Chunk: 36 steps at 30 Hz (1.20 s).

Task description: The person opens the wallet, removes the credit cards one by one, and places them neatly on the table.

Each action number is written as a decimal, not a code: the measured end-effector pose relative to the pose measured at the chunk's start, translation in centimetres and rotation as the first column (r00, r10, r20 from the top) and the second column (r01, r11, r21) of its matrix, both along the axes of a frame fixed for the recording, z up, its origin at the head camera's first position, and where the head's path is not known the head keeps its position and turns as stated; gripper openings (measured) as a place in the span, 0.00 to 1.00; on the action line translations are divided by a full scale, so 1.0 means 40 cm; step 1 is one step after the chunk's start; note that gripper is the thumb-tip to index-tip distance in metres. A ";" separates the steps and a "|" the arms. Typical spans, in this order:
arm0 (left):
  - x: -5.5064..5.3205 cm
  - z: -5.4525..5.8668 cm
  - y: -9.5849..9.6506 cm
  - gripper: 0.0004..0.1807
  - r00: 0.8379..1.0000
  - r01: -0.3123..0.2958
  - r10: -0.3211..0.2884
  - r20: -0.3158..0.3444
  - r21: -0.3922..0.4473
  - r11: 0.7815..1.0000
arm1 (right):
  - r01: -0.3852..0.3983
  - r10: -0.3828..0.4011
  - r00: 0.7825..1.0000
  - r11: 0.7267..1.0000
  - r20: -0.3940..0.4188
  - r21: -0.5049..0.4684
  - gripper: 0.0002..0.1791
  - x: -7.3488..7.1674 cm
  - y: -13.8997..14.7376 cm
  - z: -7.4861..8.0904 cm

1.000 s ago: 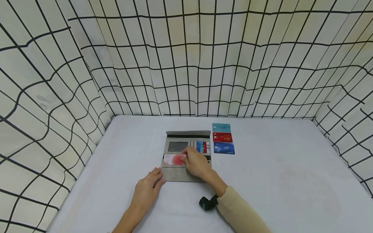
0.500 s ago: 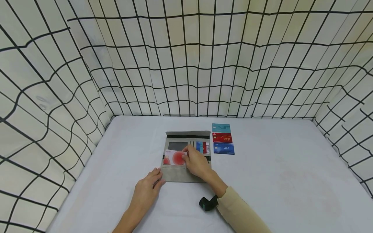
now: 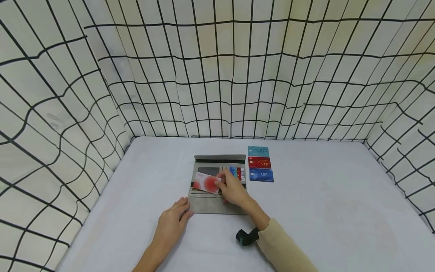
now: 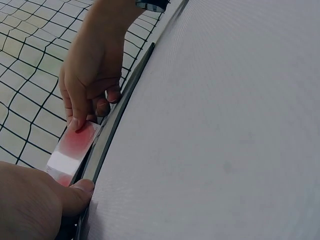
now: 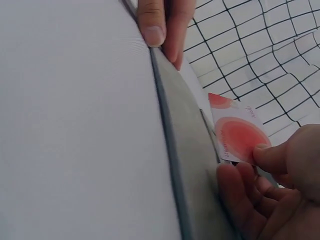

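A pink-and-white card (image 3: 207, 183) is held over the middle of the unfolded wallet (image 3: 210, 206), tilted so that its right end sits lower than its left; whether its lower edge is touching the wallet cannot be told. It is pinched near its right end by the right hand (image 3: 234, 190), whose thumb and fingers are set narrow on it. The wallet's near left corner is touched by the left hand (image 3: 173, 217), with its fingers fairly straight and its thumb set apart; no firm pinch can be made out there. Since the card is held by one end only, it could be twisted or dropped if the pinch were loosened, and it could be bent or snagged if its free end were pressed against a pocket edge of the wallet. The wallet itself could be dragged over the counter (image 3: 323, 196) if the card were caught and the left hand's touch proved too light. By count, one wallet, one held card and two hands are seen. Just beside the wallet's right edge, three more are laid in a column: one teal card (image 3: 258, 151), one red card (image 3: 259, 162) and one blue card (image 3: 261, 175). On the near side of the wallet, one black object (image 3: 247, 238) is partly hidden by the one visible sleeve (image 3: 282, 241).
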<state>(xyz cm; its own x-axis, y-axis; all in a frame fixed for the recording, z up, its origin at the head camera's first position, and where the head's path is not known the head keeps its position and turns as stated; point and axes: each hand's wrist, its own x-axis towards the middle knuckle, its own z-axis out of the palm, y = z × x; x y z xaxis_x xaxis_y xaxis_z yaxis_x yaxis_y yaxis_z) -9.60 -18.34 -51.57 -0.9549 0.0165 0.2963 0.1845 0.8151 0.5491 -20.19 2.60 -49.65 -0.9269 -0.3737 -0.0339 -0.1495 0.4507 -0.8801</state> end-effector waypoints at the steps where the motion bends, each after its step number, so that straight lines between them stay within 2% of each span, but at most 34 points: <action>1: 0.000 0.000 0.000 0.18 1.000 -0.001 0.001 0.002 0.001 1.000 | -0.003 0.003 1.000 1.000 0.011 -0.003 0.13 -0.001 0.004 0.002; 9: 0.004 0.002 0.000 0.18 1.000 -0.003 0.003 0.005 -0.001 1.000 | -0.039 0.036 0.997 0.998 0.071 0.047 0.15 -0.015 0.045 0.023; 16: 0.005 0.004 0.002 0.17 1.000 -0.002 0.002 -0.005 -0.006 1.000 | -0.048 0.041 0.995 0.996 0.095 0.070 0.12 -0.041 0.101 0.060; 26: 0.005 0.001 0.002 0.18 1.000 -0.008 0.008 -0.005 -0.014 1.000 | 0.027 -0.031 0.991 0.999 0.130 0.036 0.14 -0.064 0.209 0.108; 29: 0.005 0.001 0.002 0.18 1.000 -0.008 0.008 -0.003 -0.017 1.000 | 0.049 -0.056 0.990 0.997 0.129 0.054 0.14 -0.071 0.243 0.114; 36: 0.005 0.000 0.000 0.18 1.000 -0.005 0.005 0.010 -0.012 1.000 | 0.126 -0.148 0.973 0.983 0.175 0.132 0.16 -0.083 0.314 0.120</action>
